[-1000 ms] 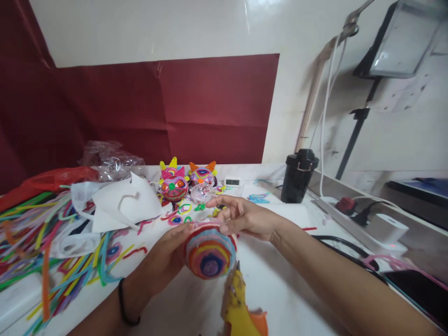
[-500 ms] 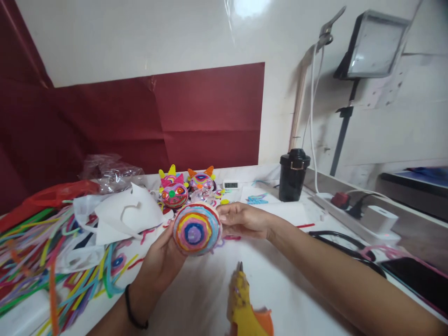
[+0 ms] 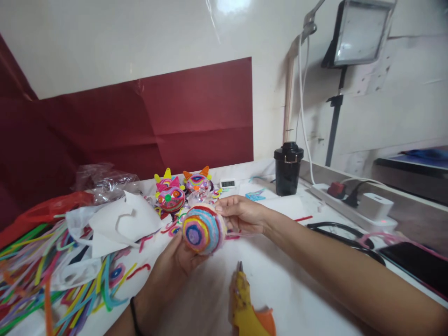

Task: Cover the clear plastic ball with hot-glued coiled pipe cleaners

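Observation:
Between my two hands is a round ball-like craft piece (image 3: 206, 228) wrapped in rings of coloured fuzzy pipe cleaner, purple at the centre, then blue, orange, yellow and light blue. My left hand (image 3: 180, 261) cups it from below and the left, fingers curled under it. With thumb and fingers my right hand (image 3: 243, 213) grips its upper right edge. A yellow glue gun (image 3: 244, 298) with an orange trigger lies on the table below, nozzle pointing away from me. Behind the ball sit finished-looking animal-face pieces (image 3: 170, 198) with bright ears.
Many loose pipe cleaners (image 3: 80, 298) and cut white paper (image 3: 122, 224) lie at left, near a red bag (image 3: 52, 207). At the back stand a small digital display (image 3: 227, 184) and a black cup (image 3: 289, 170). A power strip (image 3: 350, 207), cables and a phone (image 3: 416, 266) are at right.
The ball has been turned so its ringed centre faces lower left and more of its right side shows. Both hands still hold it. The camera view has shifted slightly.

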The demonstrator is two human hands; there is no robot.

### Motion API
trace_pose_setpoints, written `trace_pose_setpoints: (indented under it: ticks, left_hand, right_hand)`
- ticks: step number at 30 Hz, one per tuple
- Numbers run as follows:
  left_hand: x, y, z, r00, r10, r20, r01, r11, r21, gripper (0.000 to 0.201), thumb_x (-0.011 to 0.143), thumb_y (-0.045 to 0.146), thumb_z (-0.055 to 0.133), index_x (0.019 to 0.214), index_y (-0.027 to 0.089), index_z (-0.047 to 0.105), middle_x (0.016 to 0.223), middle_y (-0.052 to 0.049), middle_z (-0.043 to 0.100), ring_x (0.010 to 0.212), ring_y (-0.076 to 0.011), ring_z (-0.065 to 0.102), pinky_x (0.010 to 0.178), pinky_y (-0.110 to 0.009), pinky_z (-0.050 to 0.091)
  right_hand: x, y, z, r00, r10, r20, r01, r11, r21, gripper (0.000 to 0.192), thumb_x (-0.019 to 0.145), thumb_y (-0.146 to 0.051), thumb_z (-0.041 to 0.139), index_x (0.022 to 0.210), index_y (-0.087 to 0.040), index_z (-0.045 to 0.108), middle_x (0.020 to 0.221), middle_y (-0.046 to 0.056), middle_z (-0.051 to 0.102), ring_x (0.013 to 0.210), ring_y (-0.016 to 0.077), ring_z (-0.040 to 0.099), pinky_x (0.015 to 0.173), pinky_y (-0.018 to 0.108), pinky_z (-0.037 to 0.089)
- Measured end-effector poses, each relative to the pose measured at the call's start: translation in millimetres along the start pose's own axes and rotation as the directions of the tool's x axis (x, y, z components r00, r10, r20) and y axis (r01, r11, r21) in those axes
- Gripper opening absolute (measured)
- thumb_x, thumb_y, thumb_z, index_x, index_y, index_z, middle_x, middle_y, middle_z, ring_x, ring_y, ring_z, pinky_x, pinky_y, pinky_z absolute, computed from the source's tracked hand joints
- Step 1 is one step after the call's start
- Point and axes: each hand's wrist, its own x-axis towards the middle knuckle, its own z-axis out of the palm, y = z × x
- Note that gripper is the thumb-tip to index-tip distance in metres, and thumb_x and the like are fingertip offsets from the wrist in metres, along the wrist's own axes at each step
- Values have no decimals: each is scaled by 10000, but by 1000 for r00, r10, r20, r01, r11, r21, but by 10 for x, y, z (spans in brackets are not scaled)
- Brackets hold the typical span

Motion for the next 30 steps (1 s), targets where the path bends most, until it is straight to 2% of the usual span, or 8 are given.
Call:
trace_pose_setpoints:
  ticks: [3,6,12,14,17,21,26,30]
  left_hand:
    - [-36,-29,18,1000,-1,-7,1,999,54,464,941,458,418,1269,168,574,1276,-136,645,1169,-297,580,949,-446,465]
    - [-68,-69,34,999,30,-42,-26,995,98,392,925,387,498,1246,178,585,1220,-139,674,1091,-289,631,917,-429,492]
    - [-56,-109,55,999,32,-44,-32,999,11,353,937,314,496,1265,203,568,1182,-108,699,1020,-245,671,893,-394,525]
    - [-45,-103,62,1000,13,-14,-13,999,-36,361,948,318,468,1271,189,568,1199,-108,695,1028,-238,670,917,-389,516]
    - [-39,-98,71,1000,3,29,0,996,-92,377,967,345,416,1274,192,571,1220,-98,687,1105,-246,636,993,-419,465]
    - [-48,-99,57,999,-17,34,20,998,-67,391,972,351,386,1247,172,599,1177,-106,711,1059,-254,660,993,-426,451]
    - [-51,-77,12,990,-95,109,94,995,14,431,965,385,363,1185,146,647,1198,-118,701,1068,-271,652,955,-406,455]
    - [-13,-21,-5,987,-19,161,21,1000,-8,471,961,453,350,1263,186,595,1228,-92,683,1138,-247,602,997,-396,409]
  right_hand:
    - [21,32,16,998,7,-56,-6,1000,24,135,723,-114,748,668,-106,625,525,-15,641,454,94,627,486,189,544]
    - [43,90,42,994,27,-102,-23,999,36,109,817,-92,646,711,-105,622,549,3,657,485,110,653,516,214,568]
    - [51,112,53,994,51,-100,-50,999,20,259,949,-182,470,736,-116,601,560,41,672,484,124,659,515,222,558]
    - [31,84,61,996,56,-62,-56,998,6,229,933,-210,509,747,-117,604,581,43,679,485,129,661,520,230,555]
    - [-15,47,98,998,53,17,-52,998,-27,120,829,-203,662,776,-100,634,640,43,689,555,126,674,581,224,556]
    - [-76,10,153,994,57,97,-51,996,-69,225,645,-182,817,775,-82,662,672,35,686,625,121,673,655,216,552]
    - [-93,-52,137,997,39,64,-32,995,-98,275,595,-232,850,727,-88,657,595,6,672,495,96,633,501,181,512]
    - [-100,-104,119,1000,21,-3,-22,992,-124,241,613,-217,836,739,-92,672,555,-23,650,467,76,605,474,166,489]
